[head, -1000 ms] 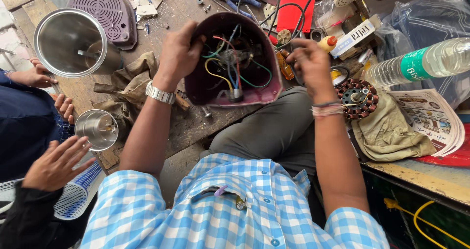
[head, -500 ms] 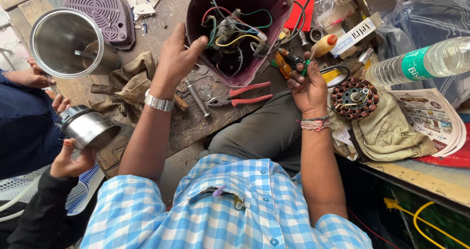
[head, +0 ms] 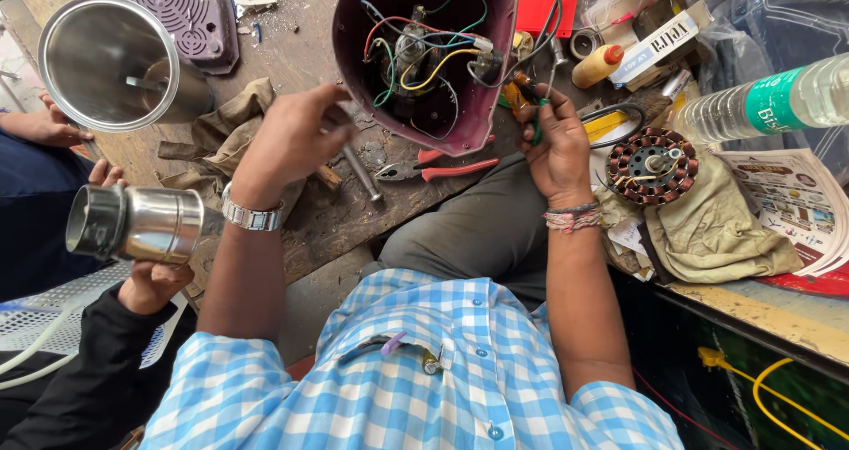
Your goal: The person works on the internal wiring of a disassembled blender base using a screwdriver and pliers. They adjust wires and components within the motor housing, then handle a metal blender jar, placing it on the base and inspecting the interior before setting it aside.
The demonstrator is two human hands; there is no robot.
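A maroon appliance housing [head: 500, 34] stands tipped on the wooden bench with its open underside facing me. Coloured wires and a motor [head: 424, 61] show inside. My left hand [head: 287, 145], a steel watch on its wrist, grips the housing's lower left rim. My right hand [head: 557, 145] is at the housing's right edge, closed around a small green-handled tool [head: 533, 105] whose tip is hidden. Red-handled pliers [head: 447, 167] and a metal bolt [head: 361, 174] lie on the bench between my hands.
A copper-wound stator [head: 650, 165] rests on a khaki cloth [head: 716, 233] at right, near a plastic bottle [head: 778, 96]. A large steel jar [head: 97, 61] and purple grille [head: 181, 12] sit at left. Another person's hand holds a small steel jar [head: 137, 225].
The housing has tipped up and away, exposing the pliers under it. My right hand came down to its right edge. The other person lifted the small steel jar and turned it sideways.
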